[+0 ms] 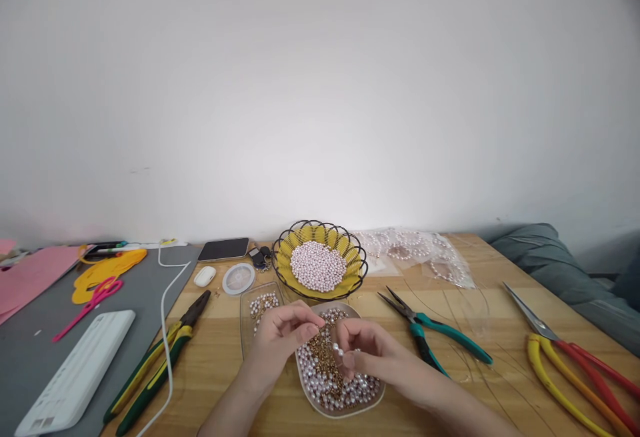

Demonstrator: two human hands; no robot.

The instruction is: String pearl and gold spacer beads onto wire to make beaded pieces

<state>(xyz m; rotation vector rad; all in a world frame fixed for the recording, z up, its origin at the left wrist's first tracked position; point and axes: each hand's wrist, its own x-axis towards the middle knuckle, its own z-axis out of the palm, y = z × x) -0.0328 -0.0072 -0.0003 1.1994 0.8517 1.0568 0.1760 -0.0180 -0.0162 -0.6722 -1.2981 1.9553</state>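
Note:
My right hand (373,351) is closed over the tray, with a short strand of white pearl beads (338,349) at its fingertips. My left hand (285,338) pinches thumb and forefinger together just left of it; what lies between those fingertips is too small to make out. Beneath both hands sits a pale, rounded tray (340,414) of pinkish pearl beads (320,377) and gold beads (327,357). A clear box (245,320) with more beads stands partly behind my left hand. Behind the tray, a yellow basket with a black wire rim (363,270) holds many small pink beads (319,265).
Green-handled pliers (417,320) and red-and-yellow scissors (543,337) lie to the right. On the left are larger pliers (173,343), a white cable (164,310), a keyboard (77,370) and pink scissors (93,300). A spool (239,279), phone (223,249) and bagged bead strands (440,257) lie further back.

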